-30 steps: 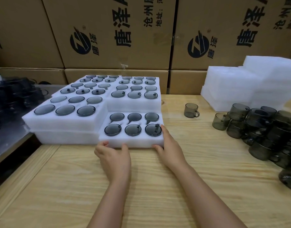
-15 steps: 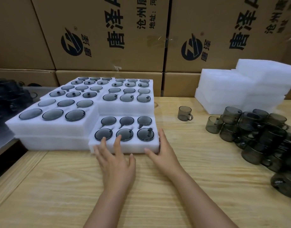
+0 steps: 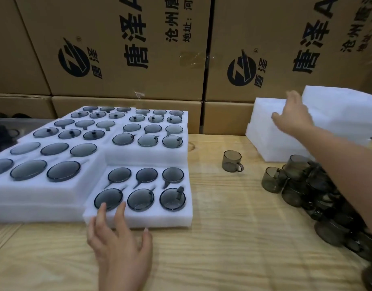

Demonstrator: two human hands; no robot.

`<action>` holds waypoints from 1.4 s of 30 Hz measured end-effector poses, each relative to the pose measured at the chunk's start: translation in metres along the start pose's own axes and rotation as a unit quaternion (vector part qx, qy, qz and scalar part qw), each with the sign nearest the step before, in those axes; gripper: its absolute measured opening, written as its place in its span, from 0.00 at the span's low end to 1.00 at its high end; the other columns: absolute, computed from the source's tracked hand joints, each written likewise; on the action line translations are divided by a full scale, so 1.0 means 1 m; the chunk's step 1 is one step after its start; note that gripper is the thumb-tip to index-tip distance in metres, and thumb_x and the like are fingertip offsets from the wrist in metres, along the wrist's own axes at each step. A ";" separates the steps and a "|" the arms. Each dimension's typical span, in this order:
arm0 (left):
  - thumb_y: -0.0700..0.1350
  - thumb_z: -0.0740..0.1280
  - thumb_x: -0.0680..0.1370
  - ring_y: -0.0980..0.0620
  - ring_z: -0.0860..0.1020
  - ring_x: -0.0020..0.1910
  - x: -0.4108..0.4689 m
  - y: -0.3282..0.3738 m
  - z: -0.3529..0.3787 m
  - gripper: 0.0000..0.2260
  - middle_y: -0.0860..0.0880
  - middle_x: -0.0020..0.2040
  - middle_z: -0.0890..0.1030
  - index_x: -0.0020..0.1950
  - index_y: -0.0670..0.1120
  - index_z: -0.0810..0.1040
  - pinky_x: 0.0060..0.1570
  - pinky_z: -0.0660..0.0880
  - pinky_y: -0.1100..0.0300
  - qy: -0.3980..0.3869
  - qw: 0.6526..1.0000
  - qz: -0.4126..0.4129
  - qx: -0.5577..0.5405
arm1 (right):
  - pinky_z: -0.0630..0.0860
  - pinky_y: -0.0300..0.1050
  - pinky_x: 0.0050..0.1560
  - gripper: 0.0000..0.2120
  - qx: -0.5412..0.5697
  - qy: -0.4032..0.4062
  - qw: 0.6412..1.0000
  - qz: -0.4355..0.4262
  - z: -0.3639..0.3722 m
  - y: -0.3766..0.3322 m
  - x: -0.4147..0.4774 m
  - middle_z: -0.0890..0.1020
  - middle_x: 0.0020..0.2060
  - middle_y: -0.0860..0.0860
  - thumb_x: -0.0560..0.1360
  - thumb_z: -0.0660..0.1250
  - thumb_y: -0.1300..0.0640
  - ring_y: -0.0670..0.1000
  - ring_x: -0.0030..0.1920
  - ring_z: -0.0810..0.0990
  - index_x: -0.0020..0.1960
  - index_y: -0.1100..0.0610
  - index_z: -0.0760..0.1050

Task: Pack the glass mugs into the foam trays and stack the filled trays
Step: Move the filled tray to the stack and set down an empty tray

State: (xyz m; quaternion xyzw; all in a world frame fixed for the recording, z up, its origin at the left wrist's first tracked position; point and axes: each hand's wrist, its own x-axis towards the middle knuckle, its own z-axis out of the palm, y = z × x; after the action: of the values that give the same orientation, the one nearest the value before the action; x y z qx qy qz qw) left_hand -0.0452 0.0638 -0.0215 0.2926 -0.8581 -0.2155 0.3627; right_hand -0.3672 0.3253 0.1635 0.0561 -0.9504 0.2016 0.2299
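The left hand [image 3: 120, 238] lies on the near edge of the filled tray [image 3: 160, 221], grip open and fingers straight, seemingly steadying it on the worktop [image 3: 223, 238]. The right hand [image 3: 292, 116], blurred, its grip spread and empty, is at the far-right foam stack [image 3: 271, 143], probably for a fresh tray. Loose mugs [image 3: 302, 185] sit near right.

I see soft, even light with faint shadows on the worktop [image 3: 223, 238]; the right hand [image 3: 293, 117] is motion-blurred, and the cartons [image 3: 118, 49] bow toward the frame edges.
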 end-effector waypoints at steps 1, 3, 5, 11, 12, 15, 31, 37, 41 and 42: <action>0.58 0.55 0.66 0.28 0.57 0.67 0.000 0.000 0.001 0.36 0.33 0.72 0.60 0.68 0.38 0.71 0.66 0.58 0.34 0.005 1.000 0.005 0.006 | 0.61 0.58 0.68 0.32 -0.022 -0.029 0.999 0.014 0.001 0.009 0.012 0.52 0.76 0.53 0.78 0.60 0.53 0.63 0.71 0.60 0.77 0.58 0.49; 0.57 0.56 0.66 0.29 0.58 0.66 0.001 -0.001 0.002 0.35 0.33 0.72 0.61 0.67 0.37 0.72 0.66 0.58 0.36 0.012 1.000 0.010 0.014 | 0.60 0.56 0.68 0.32 -0.051 -0.104 0.993 0.029 0.008 0.022 0.027 0.57 0.75 0.57 0.79 0.59 0.50 0.63 0.71 0.60 0.77 0.58 0.49; 0.57 0.56 0.66 0.30 0.58 0.66 0.001 -0.001 0.002 0.35 0.34 0.72 0.61 0.67 0.37 0.72 0.66 0.58 0.37 0.017 1.000 0.009 0.021 | 0.63 0.55 0.66 0.29 -0.057 -0.151 0.986 0.030 0.018 0.028 0.033 0.63 0.71 0.61 0.79 0.59 0.50 0.63 0.68 0.64 0.75 0.61 0.56; 0.57 0.56 0.67 0.29 0.58 0.66 0.000 0.000 0.000 0.35 0.32 0.71 0.62 0.67 0.36 0.72 0.65 0.59 0.34 0.020 0.999 0.011 0.024 | 0.69 0.54 0.52 0.22 -0.079 -0.076 0.993 0.048 0.015 0.021 0.029 0.72 0.58 0.67 0.79 0.61 0.52 0.67 0.58 0.71 0.63 0.69 0.64; 0.57 0.56 0.67 0.30 0.57 0.67 0.000 0.000 0.000 0.35 0.33 0.72 0.61 0.68 0.37 0.71 0.65 0.59 0.34 0.021 1.000 0.008 0.020 | 0.69 0.53 0.50 0.21 -0.062 -0.059 0.995 0.047 0.011 0.017 0.024 0.73 0.58 0.66 0.79 0.61 0.53 0.66 0.57 0.72 0.62 0.68 0.65; 0.58 0.59 0.68 0.32 0.53 0.70 0.000 0.001 -0.003 0.35 0.35 0.74 0.57 0.71 0.39 0.68 0.69 0.54 0.38 -0.006 1.000 -0.013 -0.001 | 0.67 0.49 0.45 0.17 0.026 0.007 0.999 0.025 -0.007 0.001 -0.006 0.74 0.54 0.61 0.76 0.61 0.53 0.62 0.52 0.72 0.59 0.65 0.68; 0.46 0.63 0.79 0.45 0.61 0.72 -0.018 0.015 -0.043 0.21 0.43 0.72 0.63 0.70 0.41 0.66 0.70 0.56 0.56 0.031 0.967 -0.028 -0.250 | 0.68 0.36 0.48 0.10 0.330 0.075 0.934 -0.117 -0.038 0.022 -0.318 0.76 0.40 0.56 0.63 0.56 0.62 0.44 0.44 0.73 0.41 0.63 0.72; 0.53 0.61 0.75 0.52 0.78 0.52 -0.032 0.020 -0.050 0.13 0.48 0.52 0.80 0.60 0.59 0.69 0.52 0.72 0.64 -0.059 0.885 -0.049 -0.459 | 0.69 0.48 0.48 0.07 0.355 -0.026 0.923 -0.147 -0.034 0.043 -0.340 0.77 0.37 0.53 0.62 0.57 0.59 0.55 0.43 0.74 0.36 0.60 0.72; 0.62 0.62 0.69 0.54 0.77 0.56 -0.033 0.021 -0.041 0.23 0.49 0.60 0.76 0.62 0.60 0.66 0.54 0.72 0.60 -0.200 0.872 0.002 -0.447 | 0.68 0.57 0.44 0.04 0.347 -0.124 0.915 -0.164 -0.032 0.042 -0.336 0.75 0.34 0.56 0.60 0.59 0.62 0.59 0.41 0.72 0.35 0.57 0.71; 0.63 0.62 0.67 0.59 0.76 0.56 -0.032 0.020 -0.040 0.25 0.52 0.62 0.74 0.63 0.61 0.65 0.54 0.71 0.63 -0.217 0.871 0.014 -0.440 | 0.67 0.57 0.44 0.06 0.351 -0.135 0.912 -0.165 -0.031 0.044 -0.336 0.75 0.34 0.56 0.60 0.59 0.64 0.59 0.41 0.71 0.35 0.57 0.70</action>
State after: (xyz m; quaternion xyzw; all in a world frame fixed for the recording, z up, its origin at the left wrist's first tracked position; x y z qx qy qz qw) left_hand -0.0040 0.0933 -0.0002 0.0363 -0.7358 -0.6237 0.2614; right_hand -0.0648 0.3829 0.0191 0.3159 -0.8175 0.4721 0.0952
